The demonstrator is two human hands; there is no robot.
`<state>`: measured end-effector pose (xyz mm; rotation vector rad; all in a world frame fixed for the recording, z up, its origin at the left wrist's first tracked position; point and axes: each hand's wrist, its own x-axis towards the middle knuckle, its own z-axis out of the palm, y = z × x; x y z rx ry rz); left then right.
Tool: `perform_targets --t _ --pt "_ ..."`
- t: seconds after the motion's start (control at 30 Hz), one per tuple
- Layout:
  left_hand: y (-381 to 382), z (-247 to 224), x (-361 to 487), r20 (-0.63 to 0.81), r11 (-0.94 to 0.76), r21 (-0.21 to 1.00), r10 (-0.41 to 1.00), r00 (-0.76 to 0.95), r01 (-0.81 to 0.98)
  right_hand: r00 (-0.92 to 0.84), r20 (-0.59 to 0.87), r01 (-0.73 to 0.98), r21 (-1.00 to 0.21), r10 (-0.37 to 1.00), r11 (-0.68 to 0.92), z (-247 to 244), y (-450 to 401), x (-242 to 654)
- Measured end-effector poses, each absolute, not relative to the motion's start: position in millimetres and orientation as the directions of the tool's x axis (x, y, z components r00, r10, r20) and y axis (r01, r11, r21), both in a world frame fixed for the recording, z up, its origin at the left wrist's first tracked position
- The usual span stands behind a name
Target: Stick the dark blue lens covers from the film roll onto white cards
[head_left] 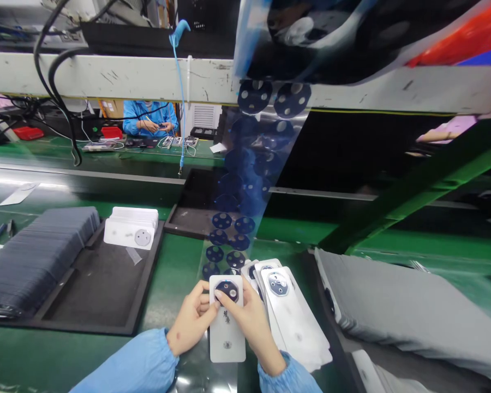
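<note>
Three trays show: L tray (94, 305), R tray (336, 335), back tray (188, 214). Then 2 grey stacks, L stack (41, 256) and R stack (409, 311), 1 in each side tray; bits too thin to count. 1 clear strip (251, 158) hangs past the hands. White piles: 2, i.e. neat pile (126, 232) in L tray, no. unclear, and loose pile (300, 333) just beside R hand (249, 316), w/ at least 3 cards. 2 hands hold 1 white card (227, 345), low in the mid. L hand (192, 319) has fingers curled at its left edge, thumb on its front. R hand: fingers at the right edge, thumb on the disc (226, 286). Card looks light, thin + stiff, prob. slippery b/c it's shiny; might scratch or crack, so best held by the long edges, unbent. 1 black disc sits near its top; prob. marks easily, so rim's best. Strip discs (244, 225): 10 clear ones, 2 high + 8 low; mid ones too dim to count.
</note>
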<state>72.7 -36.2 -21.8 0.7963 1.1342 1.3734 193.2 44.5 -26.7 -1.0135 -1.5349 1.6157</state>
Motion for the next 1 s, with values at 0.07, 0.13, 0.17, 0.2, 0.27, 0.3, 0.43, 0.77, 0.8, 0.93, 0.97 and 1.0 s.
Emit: perform_targets --t 0.07,0.13,0.17,0.2,0.27,0.3,0.43,0.77,0.8,0.93,0.97,1.0 --pt "-37.0 -22.3 72.7 -0.141 0.092 0.946 0.98 -0.137 -0.31 -0.466 -0.096 0.003 -0.994 0.88 -0.107 -27.4 44.0 192.7" --pt "-37.7 -22.0 72.8 -0.144 0.098 0.948 0.981 -0.131 -0.303 -0.46 -0.095 -0.042 -0.991 0.883 -0.128 -26.7 43.8 192.3" --pt "-37.9 -21.6 72.8 -0.147 0.102 0.948 0.98 -0.131 -0.3 -0.458 -0.094 -0.058 -0.989 0.884 -0.135 -25.9 43.7 192.3" --pt "-38.1 -20.9 72.9 -0.151 0.106 0.949 0.98 -0.131 -0.297 -0.457 -0.092 -0.067 -0.988 0.885 -0.137 -24.8 43.8 192.3" --pt "-38.2 -19.3 73.0 -0.157 0.111 0.949 0.978 -0.135 -0.296 -0.457 -0.082 -0.075 -0.989 0.886 -0.131 -21.8 43.7 192.6" --pt "-38.1 -18.5 73.0 -0.162 0.114 0.947 0.977 -0.139 -0.3 -0.46 -0.08 -0.077 -0.989 0.885 -0.129 -20.0 43.5 192.8" --pt "-36.1 -17.2 71.6 -0.198 0.129 0.927 0.966 -0.167 -0.352 -0.483 -0.105 -0.083 -0.983 0.869 -0.165 -14.1 42.4 194.1" --pt "-31.5 -13.6 65.5 -0.264 0.136 0.879 0.937 -0.229 -0.458 -0.596 -0.167 -0.092 -0.958 0.785 -0.273 -14.6 45.2 198.3" --pt "-31.5 -13.6 65.2 -0.266 0.134 0.879 0.934 -0.237 -0.458 -0.618 -0.165 -0.109 -0.95 0.768 -0.292 -13.7 45.7 198.3" --pt "-31.8 -16.2 65.6 -0.249 0.118 0.882 0.938 -0.24 -0.455 -0.689 -0.169 -0.133 -0.926 0.704 -0.353 -14.6 47.3 197.6" --pt "-31.7 -16.7 66.2 -0.238 0.109 0.884 0.942 -0.235 -0.455 -0.684 -0.163 -0.114 -0.939 0.711 -0.325 -16.0 47.0 197.8" --pt "-31.5 -16.7 66.9 -0.221 0.095 0.887 0.947 -0.235 -0.453 -0.661 -0.146 -0.088 -0.959 0.736 -0.269 -17.5 45.9 198.4"
